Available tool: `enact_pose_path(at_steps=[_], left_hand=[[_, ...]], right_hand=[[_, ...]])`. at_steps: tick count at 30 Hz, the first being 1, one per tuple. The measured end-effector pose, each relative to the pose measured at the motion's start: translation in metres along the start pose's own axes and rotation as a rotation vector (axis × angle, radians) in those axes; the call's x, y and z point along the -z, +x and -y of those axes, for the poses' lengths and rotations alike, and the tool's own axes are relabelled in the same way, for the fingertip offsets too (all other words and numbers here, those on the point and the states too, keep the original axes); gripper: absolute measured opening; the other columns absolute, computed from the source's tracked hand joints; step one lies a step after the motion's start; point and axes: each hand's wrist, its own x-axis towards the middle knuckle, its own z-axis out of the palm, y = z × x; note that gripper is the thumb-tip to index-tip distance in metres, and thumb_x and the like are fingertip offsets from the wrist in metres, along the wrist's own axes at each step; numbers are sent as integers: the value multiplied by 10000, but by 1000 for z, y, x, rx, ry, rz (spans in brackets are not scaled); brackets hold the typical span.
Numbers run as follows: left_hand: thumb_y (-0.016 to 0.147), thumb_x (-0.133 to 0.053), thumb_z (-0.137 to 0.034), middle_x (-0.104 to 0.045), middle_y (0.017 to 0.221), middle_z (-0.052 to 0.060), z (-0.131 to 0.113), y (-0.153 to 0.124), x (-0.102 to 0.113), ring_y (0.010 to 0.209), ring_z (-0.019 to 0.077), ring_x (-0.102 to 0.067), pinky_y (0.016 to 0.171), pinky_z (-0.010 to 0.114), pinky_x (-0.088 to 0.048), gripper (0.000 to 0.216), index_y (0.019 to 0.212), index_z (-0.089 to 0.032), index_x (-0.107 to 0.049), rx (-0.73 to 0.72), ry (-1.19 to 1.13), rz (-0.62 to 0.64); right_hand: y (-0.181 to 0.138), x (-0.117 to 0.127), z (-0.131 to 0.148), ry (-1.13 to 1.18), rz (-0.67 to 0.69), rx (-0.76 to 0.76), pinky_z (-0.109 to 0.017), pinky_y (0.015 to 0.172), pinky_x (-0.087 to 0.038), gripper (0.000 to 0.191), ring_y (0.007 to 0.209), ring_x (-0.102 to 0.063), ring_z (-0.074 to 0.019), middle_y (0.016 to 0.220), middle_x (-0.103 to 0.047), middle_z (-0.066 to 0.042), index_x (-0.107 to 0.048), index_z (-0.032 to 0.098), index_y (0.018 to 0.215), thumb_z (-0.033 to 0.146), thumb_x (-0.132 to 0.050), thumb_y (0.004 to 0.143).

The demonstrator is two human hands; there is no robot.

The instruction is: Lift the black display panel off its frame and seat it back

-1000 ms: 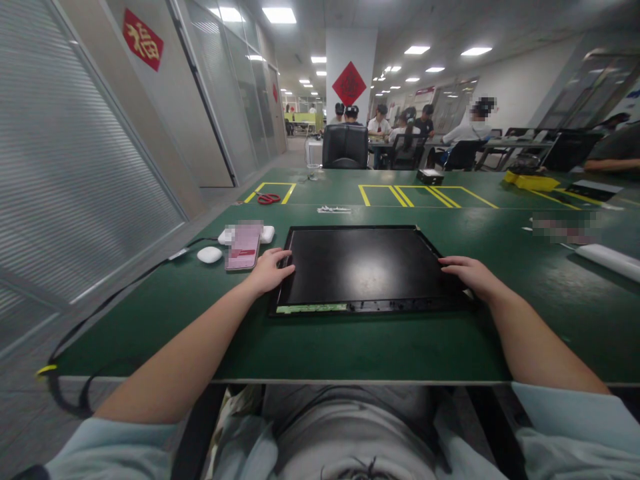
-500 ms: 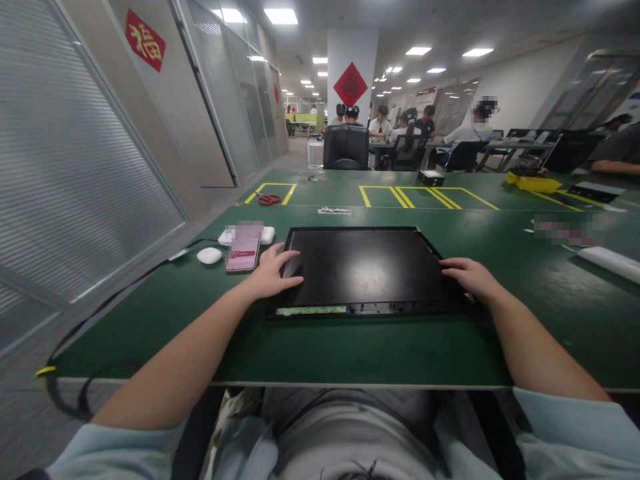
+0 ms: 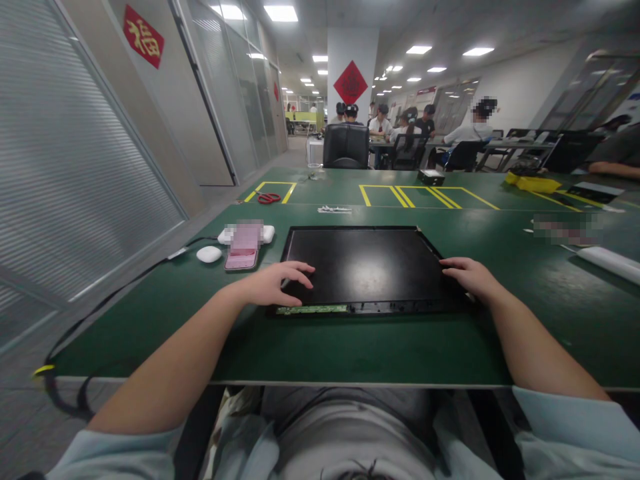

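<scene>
A flat black screen panel (image 3: 380, 267) lies on the green table in front of me, with a green circuit board strip (image 3: 313, 309) along the left half of its near edge. Over the panel's near left corner is my left hand (image 3: 275, 281), its fingers spread apart and the thumb beside the circuit strip; whether the fingertips press on the surface I cannot tell. At the right edge, my right hand (image 3: 473, 277) has its thumb and forefinger close together on the frame. Its other fingers are mostly hidden.
Left of the panel lie a phone (image 3: 243, 250), a white rounded case (image 3: 209, 255) and a black strap (image 3: 120, 287). Red scissors (image 3: 269, 198) and small white pieces (image 3: 335, 210) sit farther back. A white roll (image 3: 613, 263) is at right. Several people sit beyond the table.
My left hand has slid toward me along the panel's left side, down to the near corner, fingers still apart. The right hand and the panel stay in place.
</scene>
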Motion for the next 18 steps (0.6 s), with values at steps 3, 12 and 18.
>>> enact_pose_path(at_steps=[3, 12, 18], left_hand=[[763, -790, -334, -615, 1485, 51, -1, 1, -1, 1337, 281, -595, 1155, 399, -416, 341, 1102, -292, -795, -19, 10, -4], [772, -763, -281, -644, 1446, 67, -2, 2, -3, 1296, 267, -627, 1125, 383, -445, 397, 1168, -271, -776, -91, 30, -20], [770, -746, -250, -676, 1401, 72, -5, 3, -3, 1265, 269, -648, 1121, 397, -453, 380, 1147, -266, -786, -116, 20, -21]], right_hand=[[-1, 0, 2, 12, 7, -6, -454, 1068, -489, 240, 1107, -699, -313, 1065, -793, -64, -807, 252, 888, 258, -702, 673], [-4, 1, 7, 13, 9, -40, -442, 1008, -519, 226, 1066, -709, -307, 1025, -794, -66, -807, 245, 875, 259, -706, 673], [-1, 0, 3, -2, 8, -2, -468, 1048, -495, 223, 1084, -702, -318, 1043, -797, -60, -805, 263, 860, 273, -702, 663]])
